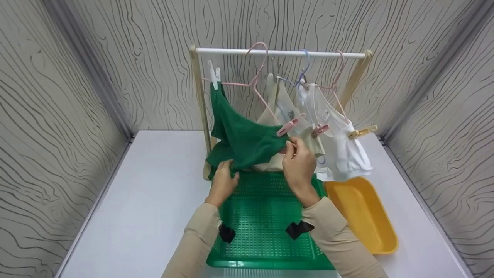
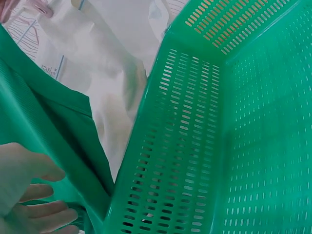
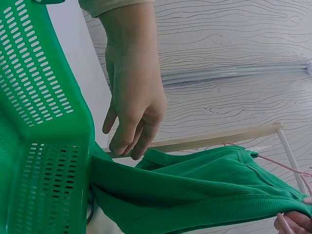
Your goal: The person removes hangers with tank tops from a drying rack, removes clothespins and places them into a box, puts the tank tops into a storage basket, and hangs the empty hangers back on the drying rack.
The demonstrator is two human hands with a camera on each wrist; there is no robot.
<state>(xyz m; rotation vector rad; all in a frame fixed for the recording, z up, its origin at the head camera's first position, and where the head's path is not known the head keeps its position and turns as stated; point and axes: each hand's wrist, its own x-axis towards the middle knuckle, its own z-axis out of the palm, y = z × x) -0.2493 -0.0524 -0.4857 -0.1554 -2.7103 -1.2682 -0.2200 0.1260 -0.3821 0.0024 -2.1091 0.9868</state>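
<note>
A green ribbed garment [image 1: 243, 135] hangs from a pink hanger [image 1: 257, 77] on the rack. A white clothespin [image 1: 215, 77] clips its left shoulder and a pink clothespin [image 1: 288, 127] its right one. Just below the pink clothespin, my right hand [image 1: 301, 164] pinches the garment's right corner between thumb and fingers. My left hand [image 1: 224, 183] is at the lower left hem, its fingers loosely bent against the fabric. In the left wrist view the left fingers [image 2: 46, 214] are spread beside the green cloth, gripping nothing.
Beneath the hands stands a green perforated basket [image 1: 262, 262]; a yellow tray [image 1: 391, 239] is at its right. The white rail [image 1: 227, 51] also carries beige [image 1: 272, 94] and white garments [image 1: 343, 154] on hangers, one with a yellow clothespin [image 1: 362, 132]. Patterned walls enclose the white table [image 1: 154, 185].
</note>
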